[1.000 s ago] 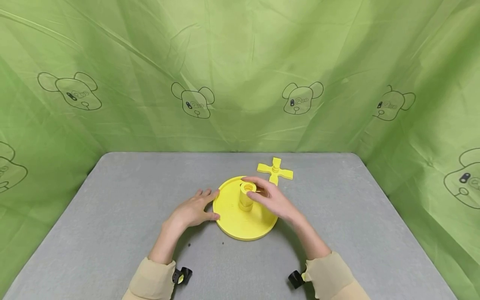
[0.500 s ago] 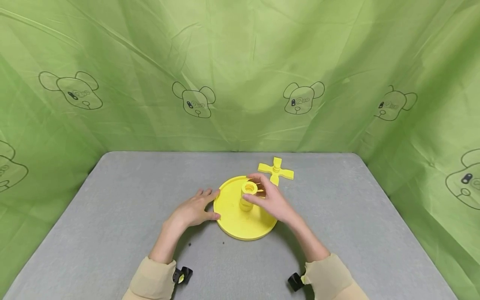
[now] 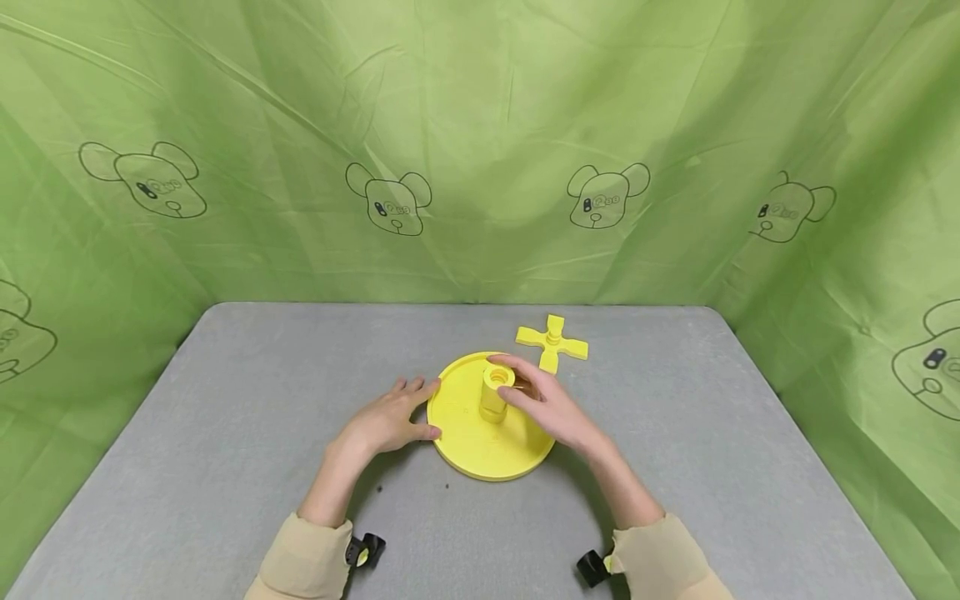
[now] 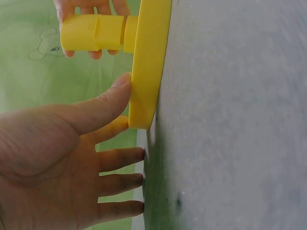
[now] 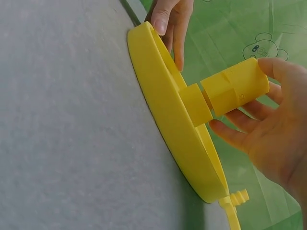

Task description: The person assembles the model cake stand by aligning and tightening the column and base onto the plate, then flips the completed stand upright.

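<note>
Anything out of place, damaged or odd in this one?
Only minor things: two tiny dark specks on the gray tabletop near the yellow disc. Also, a thin gap shows between the yellow cylinder and the collar below, so it seems not fully seated. No damage visible.

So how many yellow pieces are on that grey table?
3: round, rimmed yellow disc by the left hand; yellow cylinder at the disc's centre; yellow four-armed cross farther back. Others may be hidden.
</note>
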Demonstrator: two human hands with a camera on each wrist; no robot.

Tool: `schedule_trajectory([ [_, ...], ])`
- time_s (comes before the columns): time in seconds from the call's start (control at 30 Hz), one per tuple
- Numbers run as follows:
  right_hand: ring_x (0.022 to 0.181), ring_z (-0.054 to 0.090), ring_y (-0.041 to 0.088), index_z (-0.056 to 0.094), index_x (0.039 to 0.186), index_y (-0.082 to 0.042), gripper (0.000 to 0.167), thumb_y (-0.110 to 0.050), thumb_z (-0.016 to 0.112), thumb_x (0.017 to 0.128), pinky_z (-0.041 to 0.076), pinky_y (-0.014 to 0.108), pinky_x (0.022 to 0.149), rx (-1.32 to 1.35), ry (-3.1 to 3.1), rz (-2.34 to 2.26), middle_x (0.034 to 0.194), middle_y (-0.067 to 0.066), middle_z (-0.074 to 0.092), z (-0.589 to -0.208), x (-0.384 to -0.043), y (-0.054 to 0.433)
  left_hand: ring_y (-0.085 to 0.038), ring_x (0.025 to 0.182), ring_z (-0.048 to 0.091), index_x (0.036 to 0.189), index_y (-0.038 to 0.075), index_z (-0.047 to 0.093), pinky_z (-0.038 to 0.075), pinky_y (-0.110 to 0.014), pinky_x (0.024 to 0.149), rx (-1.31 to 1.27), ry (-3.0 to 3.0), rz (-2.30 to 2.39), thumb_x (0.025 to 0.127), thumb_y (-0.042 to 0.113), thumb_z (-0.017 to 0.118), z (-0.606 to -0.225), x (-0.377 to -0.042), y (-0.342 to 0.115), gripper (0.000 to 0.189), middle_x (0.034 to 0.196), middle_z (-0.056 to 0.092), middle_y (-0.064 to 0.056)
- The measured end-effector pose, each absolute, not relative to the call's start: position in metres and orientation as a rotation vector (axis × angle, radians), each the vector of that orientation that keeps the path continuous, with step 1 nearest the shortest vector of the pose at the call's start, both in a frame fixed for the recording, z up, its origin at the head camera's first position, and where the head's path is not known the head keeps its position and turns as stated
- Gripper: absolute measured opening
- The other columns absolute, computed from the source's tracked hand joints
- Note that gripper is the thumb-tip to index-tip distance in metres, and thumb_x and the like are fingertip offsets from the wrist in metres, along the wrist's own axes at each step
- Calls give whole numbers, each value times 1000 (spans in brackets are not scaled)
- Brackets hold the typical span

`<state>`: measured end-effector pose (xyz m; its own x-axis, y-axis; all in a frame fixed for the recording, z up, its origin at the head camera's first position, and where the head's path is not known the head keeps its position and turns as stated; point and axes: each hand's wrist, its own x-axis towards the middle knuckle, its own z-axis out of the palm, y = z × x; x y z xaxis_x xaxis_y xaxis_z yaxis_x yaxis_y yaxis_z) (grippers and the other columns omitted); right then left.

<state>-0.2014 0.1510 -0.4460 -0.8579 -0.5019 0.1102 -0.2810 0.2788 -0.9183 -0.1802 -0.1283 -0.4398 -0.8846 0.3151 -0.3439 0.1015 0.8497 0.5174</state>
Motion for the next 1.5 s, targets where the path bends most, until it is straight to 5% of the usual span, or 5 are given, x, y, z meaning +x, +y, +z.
schedule_trajectory([
  [0.27,131,60,27,56,140,-11,43,-18,69,99,53,36,108,-633,2374,-1707,140,10,61,-449,-199,147,-44,159,18,163,20,33,26,-68,123,308,2598,689,94,39,75,-438,-180,-128,83,170,27,-18],
  [0.43,133,58,29,52,145,-6,50,-16,70,99,53,39,109,-651,2358,-1725,145,16,58,-450,-198,147,-45,159,19,163,20,34,27,-68,122,312,2600,683,94,40,75,-437,-179,-128,83,170,28,-19],
  [0.6,140,53,30,45,154,-7,56,-16,64,102,49,37,114,-726,2331,-1697,155,21,50,-448,-199,148,-45,159,18,163,20,33,26,-68,122,304,2595,694,94,40,75,-438,-180,-128,83,170,27,-19],
  [1.07,144,50,24,52,151,-18,46,-22,59,105,45,20,111,-704,2357,-1624,157,3,51,-449,-200,151,-45,159,17,163,20,33,26,-68,122,302,2595,695,94,38,75,-438,-180,-128,83,170,27,-19],
  [1.5,130,59,28,53,145,-9,52,-18,72,97,54,37,107,-638,2360,-1725,141,11,61,-452,-198,147,-44,159,17,163,20,33,26,-68,123,295,2594,697,94,39,75,-438,-180,-127,83,170,27,-18],
])
